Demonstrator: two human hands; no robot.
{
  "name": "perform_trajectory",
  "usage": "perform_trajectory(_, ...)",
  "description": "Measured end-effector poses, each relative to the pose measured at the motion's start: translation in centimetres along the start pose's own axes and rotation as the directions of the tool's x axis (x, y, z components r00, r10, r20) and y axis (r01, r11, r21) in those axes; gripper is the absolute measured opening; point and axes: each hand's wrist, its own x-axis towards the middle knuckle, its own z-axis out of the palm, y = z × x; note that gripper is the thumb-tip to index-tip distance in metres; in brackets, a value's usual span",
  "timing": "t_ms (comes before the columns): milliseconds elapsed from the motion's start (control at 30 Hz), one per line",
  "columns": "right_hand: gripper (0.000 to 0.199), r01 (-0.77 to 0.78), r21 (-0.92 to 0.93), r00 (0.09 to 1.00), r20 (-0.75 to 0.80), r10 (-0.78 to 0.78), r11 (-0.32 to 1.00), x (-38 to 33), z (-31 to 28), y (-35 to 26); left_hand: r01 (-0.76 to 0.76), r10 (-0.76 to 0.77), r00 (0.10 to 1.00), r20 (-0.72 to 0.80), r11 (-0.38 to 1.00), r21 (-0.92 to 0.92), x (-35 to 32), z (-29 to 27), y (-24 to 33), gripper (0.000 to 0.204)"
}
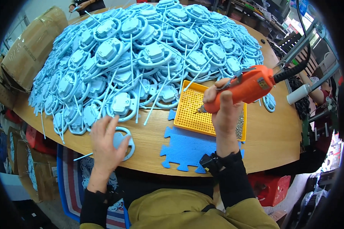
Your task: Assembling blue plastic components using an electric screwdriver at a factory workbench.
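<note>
At 8 o'clock the left hand point(107, 143) covers much of a light-blue ring-shaped plastic part point(119, 140), its grip unclear. Toward 3 o'clock the right hand point(223, 114) and orange electric screwdriver point(246, 86) mask some of the yellow perforated tray point(193, 120), whose metal pieces point(239, 129) are too small to identify. The upper edge crops a co-worker point(97, 5) at 11 o'clock.

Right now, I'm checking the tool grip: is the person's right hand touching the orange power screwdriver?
Touching. The head view shows the right hand wrapped around the orange power screwdriver, thumb against its body.
</note>
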Motion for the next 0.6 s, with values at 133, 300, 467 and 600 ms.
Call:
perform_trajectory(133,0.045,0.002,-0.029,1.0,0.001,-0.002,1.0,0.0,-0.1,1.3,0.034,-0.045,0.998,0.051,0.982,0.188,4.1,0.7,-0.9,0.072)
perform_trajectory(300,0.044,-0.015,-0.002,1.0,0.003,0.015,1.0,0.1,-0.2,1.7,-0.069,0.026,0.987,0.162,0.961,0.268,6.3,1.3,-1.3,0.073)
perform_trajectory(467,0.038,-0.043,0.015,0.999,0.02,0.043,0.999,0.3,-0.2,2.3,-0.177,0.193,0.98,-0.046,0.955,0.239,5.8,0.6,-1.7,0.052)
perform_trajectory(600,0.038,-0.043,-0.009,0.999,-0.013,0.043,0.999,0.1,-1.1,2.0,-0.258,0.257,0.966,0.033,0.965,0.052,4.6,-1.0,1.1,0.05)
